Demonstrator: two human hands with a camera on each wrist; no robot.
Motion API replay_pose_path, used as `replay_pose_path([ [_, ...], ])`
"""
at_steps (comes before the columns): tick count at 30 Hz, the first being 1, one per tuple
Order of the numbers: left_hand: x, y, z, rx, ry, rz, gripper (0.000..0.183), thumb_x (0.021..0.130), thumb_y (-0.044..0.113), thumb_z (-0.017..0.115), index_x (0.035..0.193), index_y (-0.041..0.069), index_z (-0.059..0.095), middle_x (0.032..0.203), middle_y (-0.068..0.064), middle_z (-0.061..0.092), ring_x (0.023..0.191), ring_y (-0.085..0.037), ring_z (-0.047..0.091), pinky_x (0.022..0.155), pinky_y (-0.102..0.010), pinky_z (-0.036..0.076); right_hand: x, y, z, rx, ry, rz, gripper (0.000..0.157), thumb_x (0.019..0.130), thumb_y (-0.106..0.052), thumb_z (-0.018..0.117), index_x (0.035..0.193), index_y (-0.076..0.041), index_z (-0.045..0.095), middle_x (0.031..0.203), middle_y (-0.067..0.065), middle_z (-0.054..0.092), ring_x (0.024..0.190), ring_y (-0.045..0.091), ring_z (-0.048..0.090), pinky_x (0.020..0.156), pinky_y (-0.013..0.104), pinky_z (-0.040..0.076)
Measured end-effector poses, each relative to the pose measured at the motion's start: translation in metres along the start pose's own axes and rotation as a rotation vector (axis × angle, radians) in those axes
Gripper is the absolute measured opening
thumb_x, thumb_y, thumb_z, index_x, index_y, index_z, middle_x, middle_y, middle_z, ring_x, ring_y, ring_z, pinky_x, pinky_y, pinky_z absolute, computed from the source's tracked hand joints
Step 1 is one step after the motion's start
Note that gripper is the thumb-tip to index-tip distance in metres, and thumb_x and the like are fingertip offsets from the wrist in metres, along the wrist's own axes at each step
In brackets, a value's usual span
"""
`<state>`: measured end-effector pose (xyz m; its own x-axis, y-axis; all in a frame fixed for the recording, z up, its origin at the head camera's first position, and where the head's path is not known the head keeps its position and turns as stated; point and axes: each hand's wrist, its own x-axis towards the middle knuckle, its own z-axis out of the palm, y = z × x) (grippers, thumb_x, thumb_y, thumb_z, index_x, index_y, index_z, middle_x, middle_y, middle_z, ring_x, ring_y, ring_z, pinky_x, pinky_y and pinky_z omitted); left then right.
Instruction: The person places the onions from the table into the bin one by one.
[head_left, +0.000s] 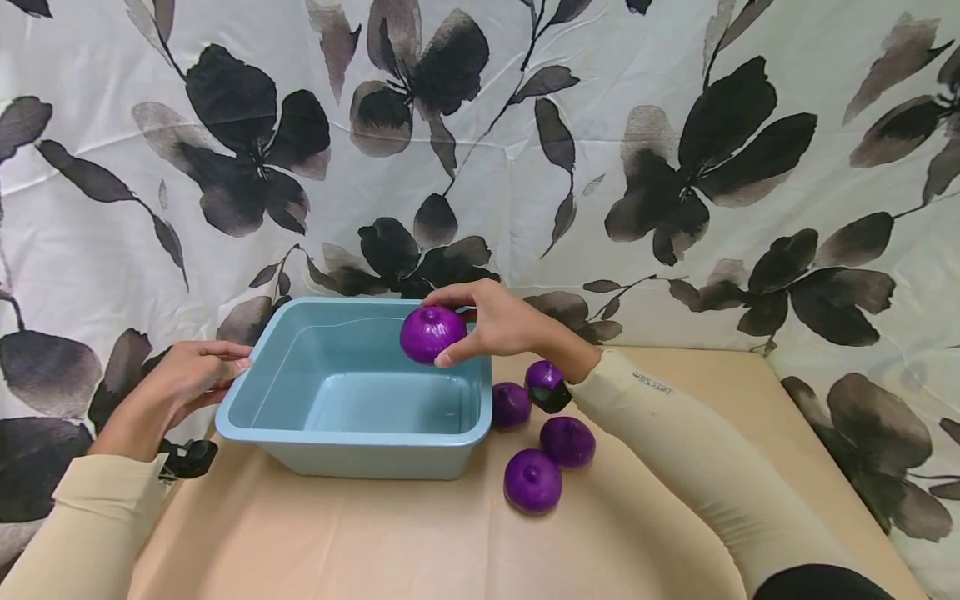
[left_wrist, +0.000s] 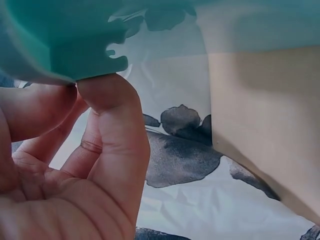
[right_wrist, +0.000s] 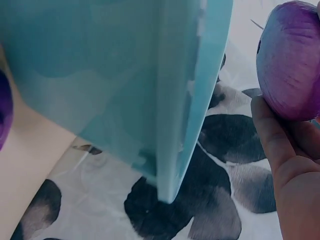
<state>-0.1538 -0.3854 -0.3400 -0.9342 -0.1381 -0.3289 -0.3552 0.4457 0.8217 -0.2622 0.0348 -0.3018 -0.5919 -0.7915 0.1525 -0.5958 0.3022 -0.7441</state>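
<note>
A light blue plastic basin (head_left: 352, 437) stands on the table, its inside bare. My left hand (head_left: 187, 379) pinches the basin's left rim between thumb and fingers; the left wrist view shows the fingertips (left_wrist: 107, 92) right at its edge. Over the basin's right part, my right hand (head_left: 504, 321) holds a shiny purple onion (head_left: 432, 335), thumb at its near side and fingers behind it. In the right wrist view the onion (right_wrist: 290, 62) is cut off by the frame, with fingers against its underside.
Several more purple onions (head_left: 532, 481) lie on the table to the right of the basin, one partly hidden behind my right wrist. A tan cover (head_left: 360, 533) spans the tabletop. White cloth with dark flowers (head_left: 510, 192) hangs behind, close to the basin's far side.
</note>
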Motion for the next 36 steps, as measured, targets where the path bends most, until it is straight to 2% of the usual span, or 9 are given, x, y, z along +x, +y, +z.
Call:
replay_pose_path([
  [6, 0.001, 0.0, 0.001, -0.002, 0.006, 0.004, 0.033, 0.104, 0.012, 0.061, 0.134, 0.0, 0.064, 0.083, 0.02, 0.067, 0.078, 0.0, 0.065, 0.071, -0.025, 0.06, 0.022, -0.008, 0.005, -0.032, -0.018, -0.009, 0.074, 0.075, -0.025, 0.094, 0.141, -0.009, 0.063, 0.134, 0.007, 0.07, 0.119, 0.021, 0.067, 0.096, 0.033, 0.06],
  [16, 0.001, 0.001, 0.004, 0.043, 0.019, -0.004, 0.05, 0.104, 0.017, 0.061, 0.146, -0.009, 0.051, 0.086, 0.019, 0.067, 0.081, 0.0, 0.066, 0.073, -0.025, 0.06, 0.057, -0.012, 0.024, -0.025, -0.029, -0.015, 0.072, 0.075, -0.028, 0.094, 0.139, -0.011, 0.065, 0.13, 0.003, 0.072, 0.115, 0.015, 0.067, 0.092, 0.026, 0.059],
  [27, 0.002, 0.002, 0.003, 0.064, 0.031, -0.017, 0.052, 0.105, 0.018, 0.061, 0.148, -0.008, 0.049, 0.087, 0.017, 0.066, 0.081, 0.0, 0.065, 0.073, -0.024, 0.061, 0.088, -0.012, 0.046, -0.028, -0.062, 0.048, 0.077, 0.076, -0.03, 0.093, 0.144, -0.011, 0.061, 0.138, 0.006, 0.067, 0.123, 0.021, 0.062, 0.093, 0.027, 0.059],
  [36, -0.001, 0.005, 0.003, 0.111, 0.047, -0.009, 0.049, 0.106, 0.019, 0.058, 0.147, -0.007, 0.05, 0.09, 0.013, 0.064, 0.08, 0.0, 0.064, 0.072, -0.024, 0.061, 0.109, -0.003, 0.067, -0.014, -0.037, 0.068, 0.077, 0.077, -0.029, 0.093, 0.144, -0.009, 0.06, 0.141, 0.009, 0.066, 0.125, 0.022, 0.061, 0.1, 0.03, 0.056],
])
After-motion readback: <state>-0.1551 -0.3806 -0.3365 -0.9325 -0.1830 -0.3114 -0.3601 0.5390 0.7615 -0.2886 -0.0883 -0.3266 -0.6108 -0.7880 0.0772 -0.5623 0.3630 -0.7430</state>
